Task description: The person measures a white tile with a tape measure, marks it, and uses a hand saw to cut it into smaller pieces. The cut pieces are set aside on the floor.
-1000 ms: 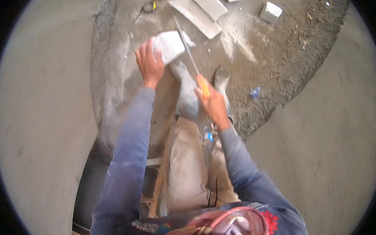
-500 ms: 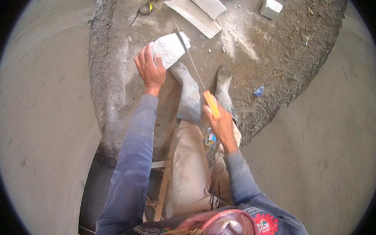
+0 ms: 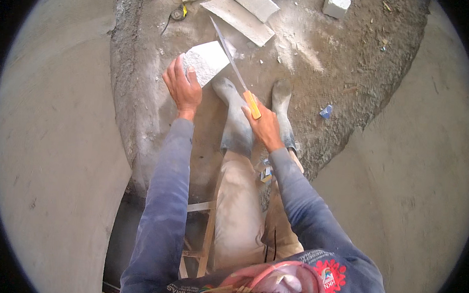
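My left hand (image 3: 183, 89) is wrapped round the left side of a white lightweight concrete block (image 3: 208, 61), thumb and fingers pressed to its rough face. In my right hand (image 3: 265, 128) is a handsaw (image 3: 252, 105) with a yellow-orange handle. Its thin blade slants up and left along the block's smooth right edge, its tip reaching beyond the block. From this angle I cannot tell whether the blade touches the edge. Just right of the blade is a blurred pale patch. The block sits above my left boot (image 3: 237, 125); what supports it is hidden.
Flat white slabs (image 3: 240, 18) lie on the dusty ground ahead, with a tape measure (image 3: 178, 13) to their left. A white block (image 3: 336, 5) is at the far right. A blue scrap (image 3: 326, 112) lies beyond my right boot (image 3: 281, 104). A wooden ladder-like frame (image 3: 206, 239) stands beside my left leg.
My right hand has pushed the saw forward and slightly left, showing the blade more broadly. The thin white strip beside the blade has left its place. My left hand stays on the block.
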Demonstrator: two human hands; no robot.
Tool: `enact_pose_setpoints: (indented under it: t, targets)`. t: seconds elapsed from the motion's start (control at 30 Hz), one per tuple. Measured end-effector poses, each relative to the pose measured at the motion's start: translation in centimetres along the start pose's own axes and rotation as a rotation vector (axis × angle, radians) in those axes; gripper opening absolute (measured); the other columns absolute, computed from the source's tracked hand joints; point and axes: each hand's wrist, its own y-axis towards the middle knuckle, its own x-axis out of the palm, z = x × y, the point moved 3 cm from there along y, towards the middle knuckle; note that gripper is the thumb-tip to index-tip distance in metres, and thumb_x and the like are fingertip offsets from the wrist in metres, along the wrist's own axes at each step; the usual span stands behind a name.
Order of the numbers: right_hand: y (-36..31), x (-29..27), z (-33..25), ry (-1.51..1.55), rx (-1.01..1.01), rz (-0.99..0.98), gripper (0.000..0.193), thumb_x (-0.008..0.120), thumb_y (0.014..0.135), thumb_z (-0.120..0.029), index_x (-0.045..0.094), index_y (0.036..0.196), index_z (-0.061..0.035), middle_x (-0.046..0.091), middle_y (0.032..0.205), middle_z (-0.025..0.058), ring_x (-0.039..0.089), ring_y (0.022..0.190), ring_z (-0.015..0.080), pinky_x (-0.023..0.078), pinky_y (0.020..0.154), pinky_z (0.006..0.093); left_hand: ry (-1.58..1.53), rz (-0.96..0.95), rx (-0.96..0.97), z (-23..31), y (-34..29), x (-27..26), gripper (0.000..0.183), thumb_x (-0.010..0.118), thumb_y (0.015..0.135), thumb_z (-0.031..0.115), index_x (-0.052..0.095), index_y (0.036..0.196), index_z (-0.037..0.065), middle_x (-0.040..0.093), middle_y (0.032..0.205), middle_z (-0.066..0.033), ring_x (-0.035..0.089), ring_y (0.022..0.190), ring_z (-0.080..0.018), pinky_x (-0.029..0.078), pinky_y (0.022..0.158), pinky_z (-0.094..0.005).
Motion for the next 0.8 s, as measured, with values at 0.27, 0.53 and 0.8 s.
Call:
enact_pose_setpoints:
  t: [0.27, 0.53, 0.8]
  targets:
    - [-7.6, -0.9, 1.9, 0.085, -0.314, 0.21, 0.062, 0.074, 0.107, -0.044, 0.063, 0.159, -0.0121, 0.079, 0.131, 0.0221, 0.075, 0.122, 0.0447, 0.063, 0.096, 0.0519, 0.017, 0.027, -0.002, -1.1, -0.9, -0.4, 0.055, 0.055, 0.112, 0.032, 0.054, 0.159, 0.004, 0.058, 0.153, -0.0203, 0.049, 0.139, -0.0418, 0.036, 0.122, -0.0563]
    - [-7.1, -0.5, 3.5, 0.165, -0.213, 0.115, 0.056, 0.074, 0.108, -0.042, 0.068, 0.155, -0.0114, 0.075, 0.145, 0.0198, 0.074, 0.128, 0.0425, 0.06, 0.105, 0.0474, 0.025, 0.041, -0.003, -0.8, -0.5, -0.9, 0.055, 0.051, 0.114, 0.035, 0.055, 0.158, 0.003, 0.059, 0.152, -0.0208, 0.05, 0.138, -0.042, 0.036, 0.121, -0.0557]
    - [-3.3, -0.4, 3.3, 0.169, -0.062, 0.158, 0.056, 0.077, 0.107, -0.037, 0.068, 0.155, -0.0086, 0.077, 0.142, 0.0197, 0.076, 0.129, 0.0375, 0.061, 0.104, 0.0468, 0.027, -0.005, -0.007, -0.9, 0.3, 0.1, 0.057, 0.049, 0.116, 0.04, 0.052, 0.16, 0.005, 0.056, 0.155, -0.0202, 0.049, 0.141, -0.04, 0.035, 0.123, -0.056]
